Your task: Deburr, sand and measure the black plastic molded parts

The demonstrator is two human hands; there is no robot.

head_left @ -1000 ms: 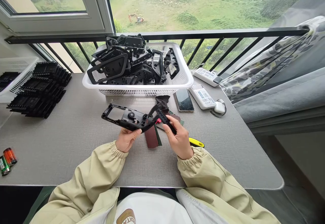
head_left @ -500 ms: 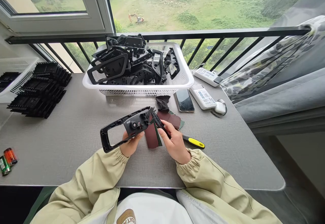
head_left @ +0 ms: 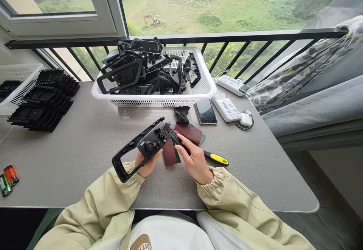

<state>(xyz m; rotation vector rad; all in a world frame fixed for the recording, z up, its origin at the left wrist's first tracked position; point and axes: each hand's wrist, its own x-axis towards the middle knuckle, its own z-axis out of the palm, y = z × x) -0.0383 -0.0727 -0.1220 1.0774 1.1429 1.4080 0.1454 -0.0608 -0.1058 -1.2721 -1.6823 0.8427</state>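
Note:
My left hand [head_left: 148, 164] is closed around the underside of a black plastic frame part [head_left: 147, 144], which it holds tilted above the table. The part has a large opening at its lower left and a round boss near the middle. In my right hand [head_left: 195, 161] is a black caliper [head_left: 176, 136] with scale marks, gripped between thumb and fingers. The caliper's jaws are at the right end of the plastic part; whether they touch it I cannot tell. Pieces of reddish-brown sandpaper [head_left: 169, 153] lie beneath, beside a tool handle [head_left: 217, 158] in black and yellow.
A white basket [head_left: 154, 100] heaped with black plastic parts stands at the back. Stacked black parts [head_left: 42, 100] sit at the left. A phone [head_left: 206, 112], white boxes [head_left: 227, 108], a crumpled black cloth [head_left: 182, 114] and two batteries [head_left: 10, 175] also lie on the table.
My left hand has tilted the plastic part more steeply, its opening end dropping lower. My right hand and the caliper have shifted only slightly.

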